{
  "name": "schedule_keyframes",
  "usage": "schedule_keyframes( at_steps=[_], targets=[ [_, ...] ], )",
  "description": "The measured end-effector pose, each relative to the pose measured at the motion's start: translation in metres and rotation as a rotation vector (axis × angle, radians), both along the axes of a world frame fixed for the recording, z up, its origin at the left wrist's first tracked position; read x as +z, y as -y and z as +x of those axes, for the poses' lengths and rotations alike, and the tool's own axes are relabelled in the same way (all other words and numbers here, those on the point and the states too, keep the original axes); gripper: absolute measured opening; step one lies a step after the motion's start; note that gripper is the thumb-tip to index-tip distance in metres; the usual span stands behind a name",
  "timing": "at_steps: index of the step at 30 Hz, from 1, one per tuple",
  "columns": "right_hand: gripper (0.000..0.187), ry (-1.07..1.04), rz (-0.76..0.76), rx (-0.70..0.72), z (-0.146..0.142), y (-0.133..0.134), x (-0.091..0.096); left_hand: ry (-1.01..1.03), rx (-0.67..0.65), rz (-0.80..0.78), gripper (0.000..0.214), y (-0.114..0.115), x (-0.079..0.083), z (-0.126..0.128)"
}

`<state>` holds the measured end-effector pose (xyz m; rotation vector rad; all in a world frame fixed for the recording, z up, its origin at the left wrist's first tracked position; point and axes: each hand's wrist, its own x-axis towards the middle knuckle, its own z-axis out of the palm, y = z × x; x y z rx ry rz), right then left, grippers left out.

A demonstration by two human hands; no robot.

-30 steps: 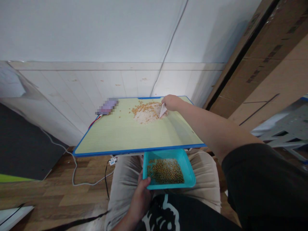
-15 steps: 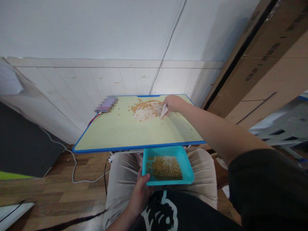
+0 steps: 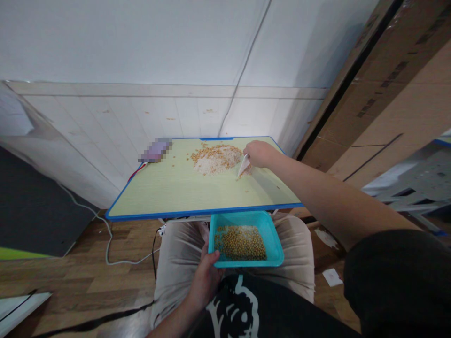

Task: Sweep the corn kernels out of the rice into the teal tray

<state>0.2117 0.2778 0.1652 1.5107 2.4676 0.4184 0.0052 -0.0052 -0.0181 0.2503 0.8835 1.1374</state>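
My right hand (image 3: 260, 154) is closed on a flat white card-like scraper (image 3: 244, 165), its lower edge down on the tabletop. Just left of the scraper spreads a pile of white rice-like grains (image 3: 211, 165) mixed with yellow beans (image 3: 207, 152). A small portion of the mix sits around the scraper, to the right of the main pile. My left hand (image 3: 208, 272) grips the near left corner of a turquoise tray (image 3: 275, 249), thumb over its rim. Inside the tray lie yellowish beans (image 3: 239, 241) with some white grains. The tray is over my lap, below the table's front edge.
The pale yellow folding table (image 3: 169, 192) has a blue rim. A pixelated object (image 3: 155, 151) with a red cord lies at its back left. Cardboard boxes (image 3: 380, 103) stand on the right, a white wall (image 3: 169, 112) behind. A white cable (image 3: 109, 239) runs over the floor.
My right hand and the scraper have moved slightly right and toward me, drawing a little of the grain and bean mix away from the pile. The left hand still holds the tray.
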Motion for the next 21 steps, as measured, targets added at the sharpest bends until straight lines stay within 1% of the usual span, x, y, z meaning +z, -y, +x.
schedule_keyframes(
  at_steps=[2, 8, 14, 21],
  targets=[
    [0.036, 0.004, -0.004, 0.001, -0.001, 0.003, 0.001, 0.0, -0.008, 0.007, 0.084, 0.0, -0.001, -0.001],
    [0.039, 0.014, -0.015, 0.007, -0.004, 0.008, 0.002, 0.004, 0.005, 0.002, 0.087, -0.001, 0.001, -0.001],
    [0.037, 0.032, -0.015, -0.013, -0.005, 0.012, 0.003, 0.002, -0.02, 0.015, 0.082, 0.0, -0.005, -0.004],
    [0.037, 0.041, -0.033, -0.033, -0.007, 0.023, 0.009, 0.035, -0.014, 0.021, 0.091, -0.001, -0.006, -0.004]
  ],
)
